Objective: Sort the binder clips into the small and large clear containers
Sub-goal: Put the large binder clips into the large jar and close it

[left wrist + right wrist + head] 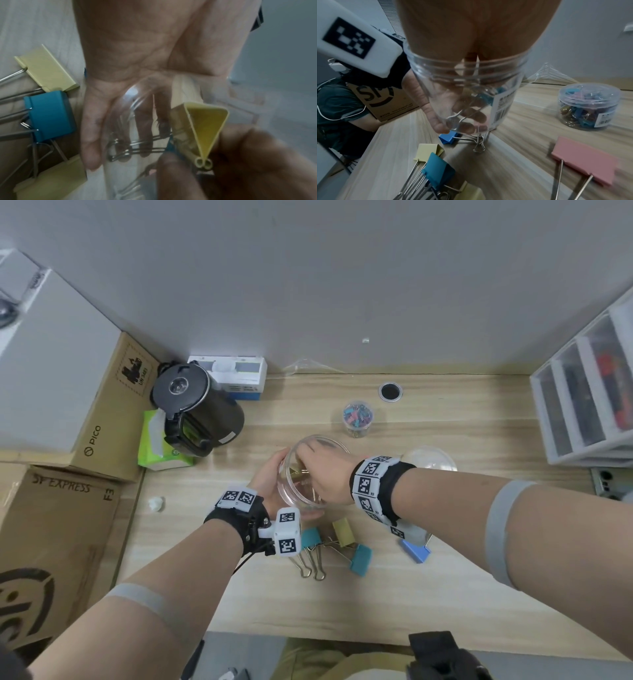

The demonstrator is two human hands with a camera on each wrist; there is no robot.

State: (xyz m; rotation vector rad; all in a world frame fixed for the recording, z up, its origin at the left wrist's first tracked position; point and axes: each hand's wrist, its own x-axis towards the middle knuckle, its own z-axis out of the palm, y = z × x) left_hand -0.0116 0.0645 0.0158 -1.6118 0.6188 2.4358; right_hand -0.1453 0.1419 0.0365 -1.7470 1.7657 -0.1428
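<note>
Large jar [313, 474], clear and lidless, lifted off the counter [445, 577] and tipped toward the person. Left hand [270, 484] cups its wall from beneath, fingers [436, 119] wrapped round the base. Right hand [325, 470] reaches into the mouth, its grip closed on a yellow clip [205, 129] pinched at the spine, wire handles trailing toward the jar's bottom. To do this step well, judging from the frames, the clip should go deep before the pinch loosens, so that the handles do not snag on the threaded rim; the left hand should keep the jar steady and tilted so that the clip slides to the base.

Large clips are wide folded-metal bodies in matte yellow, teal, blue and pink, each with two looped silver handles. Just nearer the person than the jar lie a yellow clip and two teal clips [359, 554], handles tangled; a blue clip [416, 549] lies to the right of these, and a pink clip [583, 159] shows in the right wrist view. Small jar [358, 417], beyond the large jar, is lidded and full of small mixed-colour clips. By this layout, several large clips remain to be sorted.
</note>
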